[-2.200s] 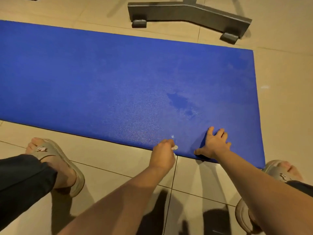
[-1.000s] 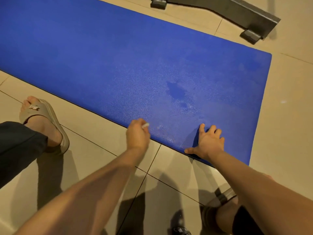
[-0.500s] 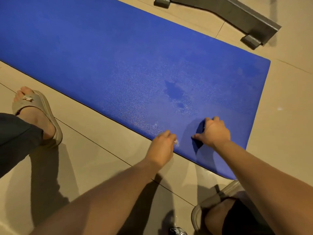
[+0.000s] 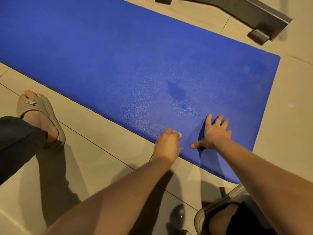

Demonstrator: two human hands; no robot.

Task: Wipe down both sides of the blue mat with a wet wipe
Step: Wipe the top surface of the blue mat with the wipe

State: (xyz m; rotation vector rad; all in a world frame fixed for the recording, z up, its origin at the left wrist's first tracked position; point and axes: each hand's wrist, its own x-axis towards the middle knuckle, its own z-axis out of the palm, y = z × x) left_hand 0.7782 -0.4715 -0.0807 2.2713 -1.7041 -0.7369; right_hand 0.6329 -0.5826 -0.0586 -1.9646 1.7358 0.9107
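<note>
Mat: The blue mat lies flat on the tiled floor. It runs from the upper left to a short end at the right, and its near long edge passes under both hands.
Left hand: We see the left hand at the near edge of the mat, its fingers curled tight around the wet wipe. Only a small white bit of the wipe shows past the knuckles, against the mat surface.
Right hand: The right hand lies palm down on the mat, just beside the left hand. Its fingers are spread and its thumb points toward the left hand.
Surface marks: A dark patch sits on the mat ahead of both hands, and we note a paler speckled sheen around it.
Feet: The left sandal rests on the tile to the left, apart from the mat edge. The right sandal is at the bottom right, partly cut off.
Stand: A grey metal base rests on the tile beyond the far edge, clear of the mat.
Unidentified: We cannot tell what the dark shiny object near the bottom edge is.
</note>
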